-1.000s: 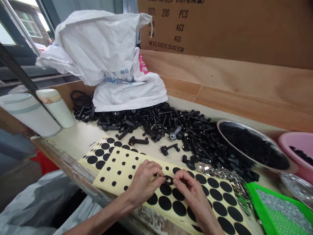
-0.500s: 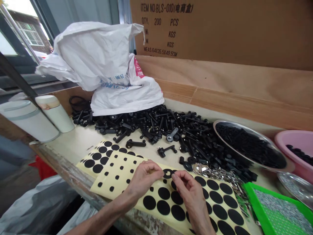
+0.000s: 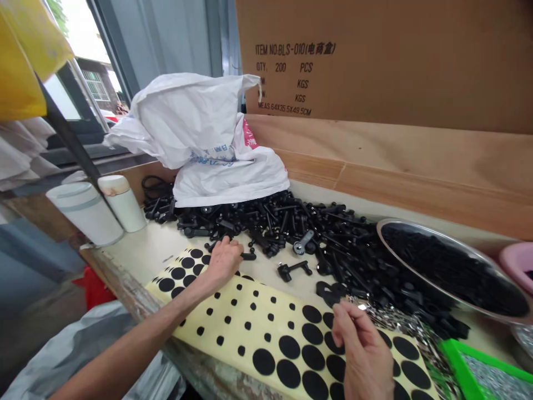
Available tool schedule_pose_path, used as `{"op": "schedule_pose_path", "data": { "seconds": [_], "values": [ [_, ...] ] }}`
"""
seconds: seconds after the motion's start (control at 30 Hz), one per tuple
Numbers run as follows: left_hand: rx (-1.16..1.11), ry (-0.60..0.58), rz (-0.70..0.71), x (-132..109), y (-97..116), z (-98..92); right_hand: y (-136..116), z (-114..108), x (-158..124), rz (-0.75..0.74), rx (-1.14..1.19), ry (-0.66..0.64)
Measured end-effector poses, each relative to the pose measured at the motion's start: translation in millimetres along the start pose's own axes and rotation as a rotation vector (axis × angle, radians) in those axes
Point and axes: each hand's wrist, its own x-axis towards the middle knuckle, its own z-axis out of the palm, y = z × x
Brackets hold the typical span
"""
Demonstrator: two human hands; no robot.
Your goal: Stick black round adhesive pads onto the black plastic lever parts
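Observation:
My left hand (image 3: 224,259) reaches forward over the bench, fingers curled on a black lever part (image 3: 249,256) that lies at the near edge of a heap of black plastic parts (image 3: 291,222). My right hand (image 3: 361,347) hovers over a yellow backing sheet (image 3: 258,311) of round black pads. Its thumb and fingers are pinched together beside a pile of shiny metal clips (image 3: 389,322); what they hold is too small to make out. A second pad sheet (image 3: 177,269) lies under my left wrist.
A white sack (image 3: 208,139) spills the black parts. To the right stand a steel bowl (image 3: 393,225) of black pieces, a pink basin (image 3: 516,261) and a green tray (image 3: 452,353). Two white cups (image 3: 89,214) are at the left edge. A cardboard box (image 3: 395,55) backs the bench.
My hands, pinching a black ring pad together over the sheet, have parted. The left went forward to the lever part; the right stayed near the clips. The view tilted up.

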Motion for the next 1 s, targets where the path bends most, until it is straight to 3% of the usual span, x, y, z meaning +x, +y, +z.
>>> {"op": "schedule_pose_path", "data": {
  "seconds": [0.13, 0.27, 0.37, 0.5, 0.67, 1.0],
  "values": [
    [-0.182, -0.074, -0.053, -9.8, 11.3, 2.5, -3.1, 6.4, -3.6, 0.012, 0.023, -0.126],
    [-0.8, -0.306, -0.194, -45.2, 42.3, 18.8, -4.4, 11.6, -10.1, 0.058, 0.057, -0.257],
    [-1.135, -0.354, -0.291, -65.5, 56.7, 36.1, -2.5, 13.4, -14.8, 0.136, 0.086, -0.352],
    [-1.208, -0.344, -0.318, -72.5, 58.9, 49.6, 0.1, 13.9, -17.5, 0.214, 0.093, -0.384],
    [-1.198, -0.327, -0.324, -70.5, 56.6, 49.4, -0.5, 12.5, -16.0, 0.257, 0.102, -0.331],
    [-1.221, -0.324, -0.328, -73.6, 54.8, 52.8, 3.2, 18.7, -20.0, 0.289, -0.074, -0.448]
  ]
}}
